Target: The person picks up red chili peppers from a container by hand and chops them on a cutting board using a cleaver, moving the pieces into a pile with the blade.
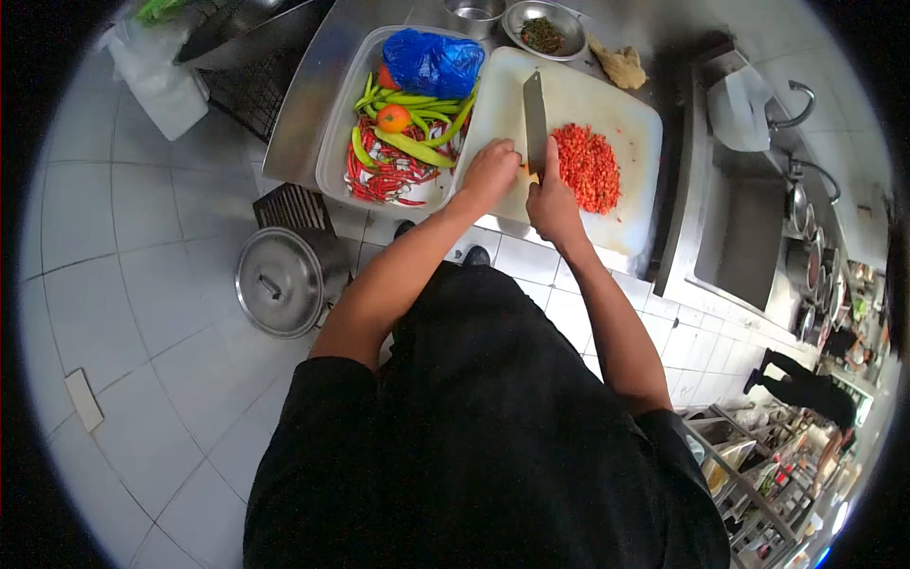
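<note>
My right hand is closed round the handle of a kitchen knife, its index finger stretched along the blade. The broad blade points away from me over a white cutting board. Just left of the knife, my left hand has its fingers curled at the board; a small dark bit shows by the fingertips, but what they hold is hidden. A pile of chopped red chili lies right of the blade. Beside my left hand, a clear plastic tub holds red chilies, green chilies, a tomato and a blue plastic bag.
Behind the board stand a metal bowl with dark bits, a metal pot and a crumpled brown cloth-like item. A steel sink lies to the right. A lidded pot stands lower left. Another person is far right.
</note>
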### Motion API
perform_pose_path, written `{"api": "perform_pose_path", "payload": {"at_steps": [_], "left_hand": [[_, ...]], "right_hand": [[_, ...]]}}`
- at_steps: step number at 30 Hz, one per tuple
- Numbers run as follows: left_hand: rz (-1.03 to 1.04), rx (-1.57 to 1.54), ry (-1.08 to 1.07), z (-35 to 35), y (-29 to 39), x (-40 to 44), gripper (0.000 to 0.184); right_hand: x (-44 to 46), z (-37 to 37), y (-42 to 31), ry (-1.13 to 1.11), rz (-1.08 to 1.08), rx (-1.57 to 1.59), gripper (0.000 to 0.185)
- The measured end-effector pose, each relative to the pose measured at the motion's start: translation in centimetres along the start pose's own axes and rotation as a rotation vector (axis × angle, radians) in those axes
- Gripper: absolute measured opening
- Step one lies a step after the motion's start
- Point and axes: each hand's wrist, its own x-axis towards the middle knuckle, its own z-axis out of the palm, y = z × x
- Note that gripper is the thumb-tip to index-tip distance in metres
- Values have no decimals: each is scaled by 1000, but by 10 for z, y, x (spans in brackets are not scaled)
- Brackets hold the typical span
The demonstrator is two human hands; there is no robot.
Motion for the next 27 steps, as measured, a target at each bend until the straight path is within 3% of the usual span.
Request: {"api": "perform_pose_path", "payload": {"at_steps": [4,8,11,15,21,26,27], "left_hand": [[-37,-25,-23,-2,6,-4,12],[-22,-38,-52,-5,6,-8,13],[9,-60,10,-6,6,-7,13],[-30,-25,-16,0,5,-7,12],[-37,-3,-55,-4,5,-7,8],[-182,-135,123,-32,41,20,7],[-208,-166,175,-39,47,35,8]], "right_hand": [[-8,18,-4,97,-62,14,88],[-3,9,-5,-31,93,6,86],[0,6,3,62,-68,37,86],[-7,28,7,143,-99,89,85],[-3,19,2,52,50,91,84],[-3,21,11,59,65,118,87],[-3,29,18,182,-81,156,87]]}}
